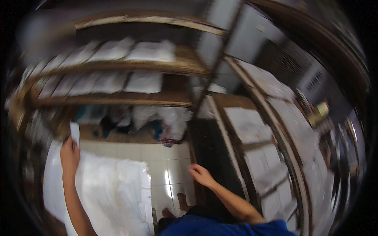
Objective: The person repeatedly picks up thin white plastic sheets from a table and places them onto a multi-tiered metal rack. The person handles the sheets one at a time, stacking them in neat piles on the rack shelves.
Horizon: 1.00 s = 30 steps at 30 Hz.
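White sheets (110,192) were held at 8 o'clock, top edge pinched by left hand (69,155) so the stack hung flat. Right hand (201,175) was kept empty, fingers loosely curled, at 6 o'clock beside the wooden rack (236,165) of stacked sheets.

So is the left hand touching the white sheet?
Touching. The head view shows the left hand gripping the upper edge of the big white sheet, fingers closed on it, though the frame is blurred.

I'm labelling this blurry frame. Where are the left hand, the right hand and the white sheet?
left hand (69,155), head view, back of the hand
right hand (200,174), head view, knuckles
white sheet (110,188), head view, its middle
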Each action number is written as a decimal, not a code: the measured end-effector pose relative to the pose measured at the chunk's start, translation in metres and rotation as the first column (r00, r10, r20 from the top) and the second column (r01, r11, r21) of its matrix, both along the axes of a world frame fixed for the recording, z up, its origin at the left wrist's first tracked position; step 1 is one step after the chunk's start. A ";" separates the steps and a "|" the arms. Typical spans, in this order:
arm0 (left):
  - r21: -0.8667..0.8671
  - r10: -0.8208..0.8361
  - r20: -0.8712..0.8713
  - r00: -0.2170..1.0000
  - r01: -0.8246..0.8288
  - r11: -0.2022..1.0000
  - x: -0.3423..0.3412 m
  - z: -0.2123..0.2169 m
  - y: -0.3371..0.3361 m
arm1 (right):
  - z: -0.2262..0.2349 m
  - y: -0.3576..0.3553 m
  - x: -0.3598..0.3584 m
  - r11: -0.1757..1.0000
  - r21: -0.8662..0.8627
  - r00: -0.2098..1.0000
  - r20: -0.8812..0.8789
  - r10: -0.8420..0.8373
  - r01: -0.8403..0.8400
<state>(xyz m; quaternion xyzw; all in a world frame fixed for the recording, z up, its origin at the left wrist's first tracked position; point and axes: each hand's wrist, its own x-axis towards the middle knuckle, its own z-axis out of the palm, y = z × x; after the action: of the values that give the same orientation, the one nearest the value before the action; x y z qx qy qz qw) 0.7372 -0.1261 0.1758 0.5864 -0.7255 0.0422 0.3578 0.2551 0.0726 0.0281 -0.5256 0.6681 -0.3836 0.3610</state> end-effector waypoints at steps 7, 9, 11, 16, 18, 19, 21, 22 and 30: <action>0.049 -0.457 -0.114 0.882 0.464 0.884 -0.167 0.076 0.109 | 0.223 -0.068 0.096 0.745 -0.472 0.873 -0.125 0.472 -0.471; -0.029 -0.563 -0.082 0.822 0.563 0.826 -0.199 0.087 0.131 | 0.249 -0.071 0.093 0.717 -0.426 0.831 -0.203 0.519 -0.552; -0.065 -0.595 -0.095 0.798 0.592 0.803 -0.219 0.096 0.148 | 0.266 -0.070 0.087 0.706 -0.397 0.809 -0.301 0.504 -0.587; -0.174 -0.675 -0.151 0.722 0.653 0.737 -0.263 0.108 0.185 | 0.317 -0.041 0.056 0.753 -0.158 0.722 -0.462 0.515 -0.638; -0.123 -0.684 -0.300 0.665 0.684 0.719 -0.280 0.115 0.213 | 0.327 -0.033 0.033 0.787 -0.077 0.688 -0.543 0.481 -0.612; -0.099 -0.657 -0.363 0.661 0.673 0.733 -0.277 0.119 0.226 | 0.342 -0.025 0.032 0.787 -0.071 0.652 -0.609 0.452 -0.613; -0.548 -0.776 -0.364 0.516 0.555 0.626 -0.280 0.099 0.238 | 0.383 -0.006 0.022 0.786 -0.057 0.574 -0.716 0.398 -0.616; -0.534 -0.845 -0.317 0.432 0.655 0.535 -0.277 0.103 0.244 | 0.403 0.010 0.006 0.824 -0.011 0.553 -0.747 0.370 -0.566; -0.034 -0.658 -0.479 0.581 0.737 0.675 -0.304 0.025 0.283 | 0.518 0.266 -0.195 0.942 -0.274 0.676 -0.659 -0.330 0.194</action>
<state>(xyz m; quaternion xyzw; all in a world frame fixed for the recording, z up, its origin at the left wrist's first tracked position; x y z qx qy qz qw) 0.4331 0.1571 0.2010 0.2731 -0.7934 -0.3016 0.4527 0.0597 0.3387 0.5458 -0.5596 0.7851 -0.2642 -0.0254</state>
